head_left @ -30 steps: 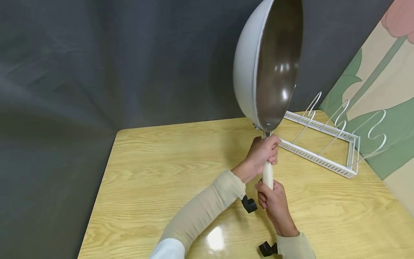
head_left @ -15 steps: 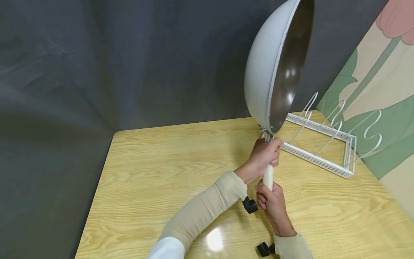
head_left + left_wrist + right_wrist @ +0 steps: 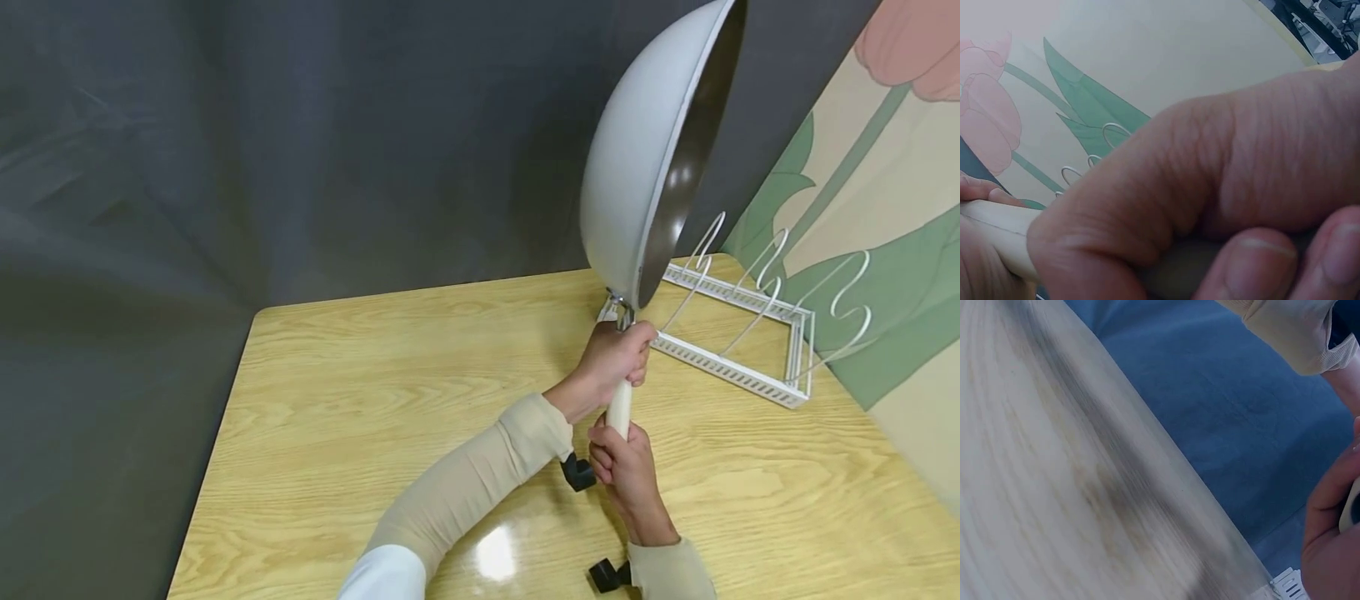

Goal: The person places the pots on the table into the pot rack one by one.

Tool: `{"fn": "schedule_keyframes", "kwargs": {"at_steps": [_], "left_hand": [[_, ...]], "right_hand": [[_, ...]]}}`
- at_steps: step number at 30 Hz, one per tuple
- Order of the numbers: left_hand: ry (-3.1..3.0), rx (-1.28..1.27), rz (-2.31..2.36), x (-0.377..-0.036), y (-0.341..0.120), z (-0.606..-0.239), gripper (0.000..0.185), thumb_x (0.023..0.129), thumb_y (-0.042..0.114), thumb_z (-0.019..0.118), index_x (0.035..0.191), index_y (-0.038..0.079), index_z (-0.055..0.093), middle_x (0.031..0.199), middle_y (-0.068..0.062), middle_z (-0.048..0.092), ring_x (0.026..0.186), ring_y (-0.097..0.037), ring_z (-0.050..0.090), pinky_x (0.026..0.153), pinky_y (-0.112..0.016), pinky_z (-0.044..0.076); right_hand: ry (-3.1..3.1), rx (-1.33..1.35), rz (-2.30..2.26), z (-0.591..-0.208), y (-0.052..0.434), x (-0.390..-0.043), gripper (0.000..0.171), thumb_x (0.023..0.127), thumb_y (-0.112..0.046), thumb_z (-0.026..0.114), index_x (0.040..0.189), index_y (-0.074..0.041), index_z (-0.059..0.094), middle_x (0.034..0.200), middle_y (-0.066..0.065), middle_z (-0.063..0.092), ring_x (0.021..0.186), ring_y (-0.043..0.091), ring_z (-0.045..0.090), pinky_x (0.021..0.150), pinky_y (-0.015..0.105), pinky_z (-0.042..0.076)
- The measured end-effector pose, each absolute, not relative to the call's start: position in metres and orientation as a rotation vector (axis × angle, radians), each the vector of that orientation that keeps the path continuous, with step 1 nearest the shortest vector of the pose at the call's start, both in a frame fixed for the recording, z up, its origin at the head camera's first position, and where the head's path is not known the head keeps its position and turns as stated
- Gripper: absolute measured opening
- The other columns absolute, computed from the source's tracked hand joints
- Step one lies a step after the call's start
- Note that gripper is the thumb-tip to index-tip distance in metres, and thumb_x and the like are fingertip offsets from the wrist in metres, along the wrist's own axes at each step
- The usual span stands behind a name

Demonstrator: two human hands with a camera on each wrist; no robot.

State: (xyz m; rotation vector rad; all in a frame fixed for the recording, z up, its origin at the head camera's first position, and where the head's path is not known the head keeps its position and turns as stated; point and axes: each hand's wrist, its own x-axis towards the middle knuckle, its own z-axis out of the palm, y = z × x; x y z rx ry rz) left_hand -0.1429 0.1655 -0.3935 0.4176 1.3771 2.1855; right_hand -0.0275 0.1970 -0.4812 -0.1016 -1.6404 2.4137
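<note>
Both hands hold the wok (image 3: 651,158) up by its handle (image 3: 619,408), tipped on edge with the dark inside turned toward the rack (image 3: 738,329). The left hand (image 3: 611,360) has its fingers curled tight round the top of the handle, just under the metal joint where the bowl begins; the right hand (image 3: 626,471) is wrapped round the lower end, right below the left, the two almost touching. The left wrist view shows that same grip close up, fingers (image 3: 1166,206) closed over the pale handle (image 3: 994,234). To my eye the load sits high above both sets of fingers, so the upper hand should steady the tilt while the lower one takes the weight; easing the rim down slowly, edge-on to the wires (image 3: 765,275), would keep it from swinging. The rack lies on the table (image 3: 375,392) just beyond the left fingertips, its white loops standing upright, and the nearest loop is close behind the wok's low rim, the likeliest thing to catch. A dark cloth (image 3: 262,142) hangs behind, and a flowered panel (image 3: 885,208) stands past the rack.
</note>
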Motion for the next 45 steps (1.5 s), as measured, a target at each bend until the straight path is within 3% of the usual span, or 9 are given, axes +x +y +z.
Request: {"fn": "schedule_keyframes", "kwargs": {"at_steps": [12,22,29,37,45], "left_hand": [[1.373,0.408,2.152,-0.141,0.174,-0.396,0.043,0.093,0.007,0.056,0.054,0.018,0.04,0.047,0.004,0.034,0.039,-0.008,0.031,0.038,-0.022,0.029],[1.423,0.392,2.167,-0.142,0.18,-0.396,0.042,0.091,0.007,0.056,0.055,0.019,0.04,0.047,0.004,0.034,0.039,-0.007,0.03,0.038,-0.022,0.028],[1.441,0.412,2.144,-0.139,0.187,-0.396,0.042,0.092,0.008,0.056,0.056,0.02,0.039,0.048,0.005,0.034,0.04,-0.008,0.031,0.039,-0.022,0.03],[1.514,0.354,2.129,-0.134,0.195,-0.397,0.043,0.091,0.007,0.057,0.055,0.02,0.038,0.047,0.006,0.034,0.04,-0.007,0.031,0.039,-0.022,0.029],[1.567,0.344,2.075,-0.132,0.202,-0.402,0.04,0.093,0.007,0.058,0.059,0.02,0.04,0.048,0.006,0.035,0.04,-0.006,0.032,0.039,-0.021,0.028]], "right_hand": [[-1.589,-0.072,2.411,-0.484,0.202,-0.024,0.031,0.091,0.014,0.043,0.069,-0.009,0.042,0.051,0.006,0.02,0.041,0.025,0.01,0.036,0.04,0.002],[-1.566,-0.083,2.425,-0.487,0.205,-0.03,0.032,0.089,0.013,0.044,0.068,-0.01,0.042,0.049,-0.004,0.027,0.039,0.014,0.016,0.038,0.038,0.001],[-1.535,-0.059,2.425,-0.489,0.212,-0.027,0.033,0.088,0.014,0.043,0.068,-0.011,0.046,0.05,-0.01,0.036,0.04,0.017,0.011,0.036,0.035,0.0],[-1.527,-0.045,2.446,-0.491,0.216,-0.024,0.031,0.09,0.012,0.043,0.07,-0.011,0.046,0.05,0.0,0.023,0.041,0.021,0.008,0.036,0.037,0.0],[-1.282,0.062,2.628,-0.501,0.219,-0.024,0.03,0.089,0.013,0.04,0.074,-0.011,0.051,0.054,0.001,0.019,0.044,0.018,0.004,0.036,0.029,0.001]]}}
